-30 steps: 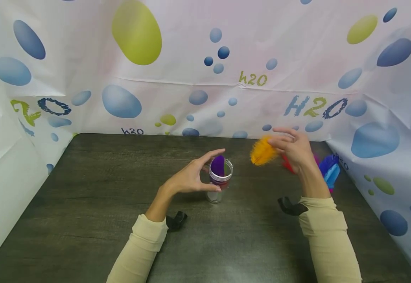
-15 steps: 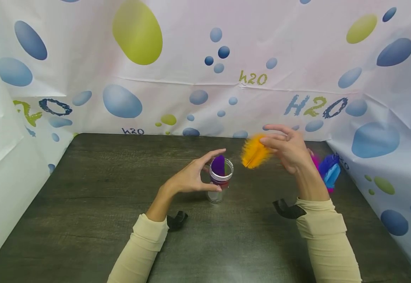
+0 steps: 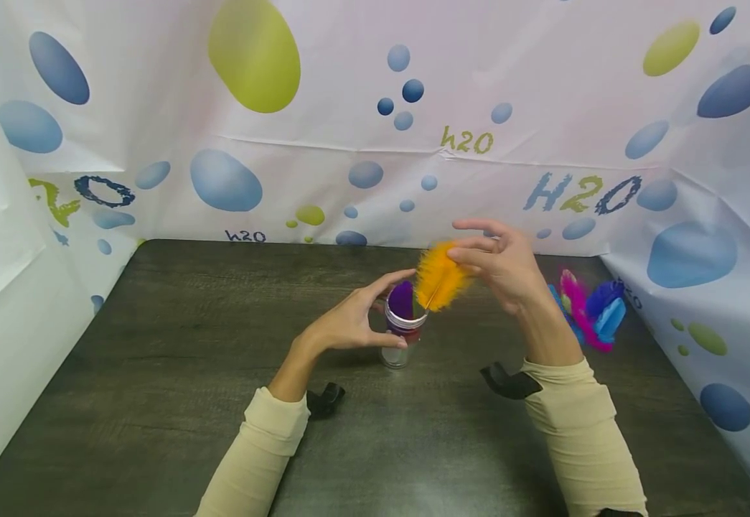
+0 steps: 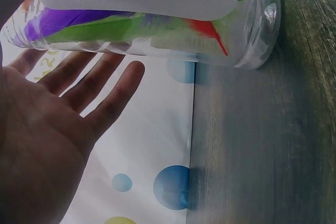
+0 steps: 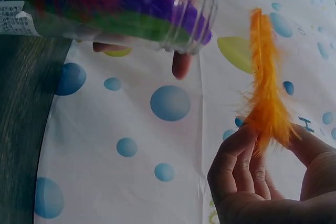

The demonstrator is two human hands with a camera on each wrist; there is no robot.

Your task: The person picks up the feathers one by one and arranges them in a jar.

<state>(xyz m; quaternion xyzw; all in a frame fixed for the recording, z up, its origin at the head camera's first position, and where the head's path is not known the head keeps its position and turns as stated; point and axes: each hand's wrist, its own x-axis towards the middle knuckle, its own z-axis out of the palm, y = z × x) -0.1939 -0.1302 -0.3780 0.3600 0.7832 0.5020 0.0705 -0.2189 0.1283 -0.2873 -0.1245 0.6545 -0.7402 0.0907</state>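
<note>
A clear jar stands upright on the table, with purple, green and red feathers inside. My left hand steadies the jar near its mouth, thumb in front and fingers behind. Between thumb and fingertips, my right hand pinches an orange feather by its fluffy end. In the head view the bare quill end points down at the right side of the jar's rim. The right wrist view shows the orange feather apart from the jar's mouth.
A small pile of pink, blue and light-blue feathers lies on the right of the dark wooden table. A white sheet with blue and green bubbles hangs behind and at both sides.
My right hand has carried the orange feather leftward to the jar's mouth, uncovering the feather pile on the right. The left hand stays at the jar.
</note>
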